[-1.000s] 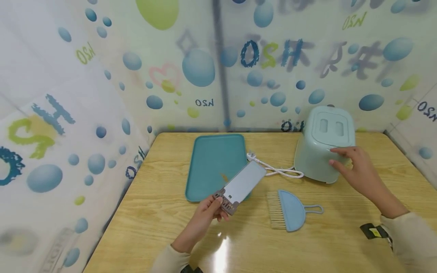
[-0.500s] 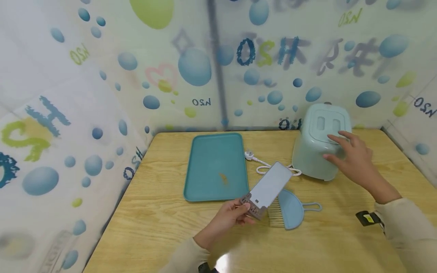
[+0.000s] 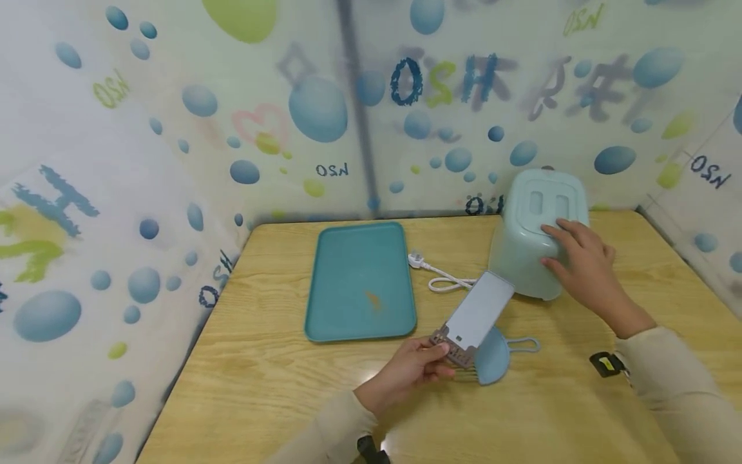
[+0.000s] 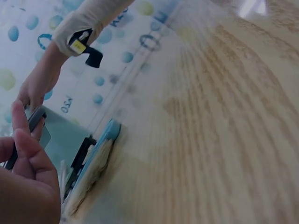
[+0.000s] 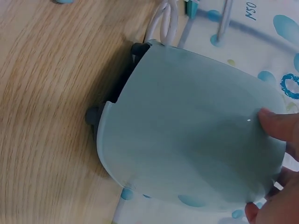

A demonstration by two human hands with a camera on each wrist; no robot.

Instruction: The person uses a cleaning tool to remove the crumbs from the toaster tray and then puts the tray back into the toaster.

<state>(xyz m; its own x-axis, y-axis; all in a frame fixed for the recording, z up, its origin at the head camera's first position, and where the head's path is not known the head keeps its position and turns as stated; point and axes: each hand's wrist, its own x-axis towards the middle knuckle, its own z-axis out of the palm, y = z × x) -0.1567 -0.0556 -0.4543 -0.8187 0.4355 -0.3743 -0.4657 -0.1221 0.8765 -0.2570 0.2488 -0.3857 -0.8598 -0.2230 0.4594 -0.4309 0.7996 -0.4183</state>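
My left hand (image 3: 408,368) holds a flat crumb tray (image 3: 482,306), thumb on top of its brown slotted end. Its pale plate points up and right, overlapping the blue brush (image 3: 493,361) in the head view. At the back right stands a mint-green toaster (image 3: 518,251) with a lid on top. My right hand (image 3: 587,274) grips its upper front edge, fingers over the lid and thumb against the front. In the right wrist view, the toaster (image 5: 187,121) shows dark feet and a dark opening along its base. The brush's bristles are mostly hidden behind the crumb tray.
A teal serving tray (image 3: 359,270) with a small patch of brown crumbs (image 3: 373,300) lies left of centre. Between it and the toaster is a looped white cord (image 3: 443,283) with a plug (image 3: 415,259). A patterned wall covering borders the table.
My left hand has carried the crumb tray rightward, from over the teal tray to over the brush. My right hand has moved up to the toaster's top edge. The toaster stays in place.
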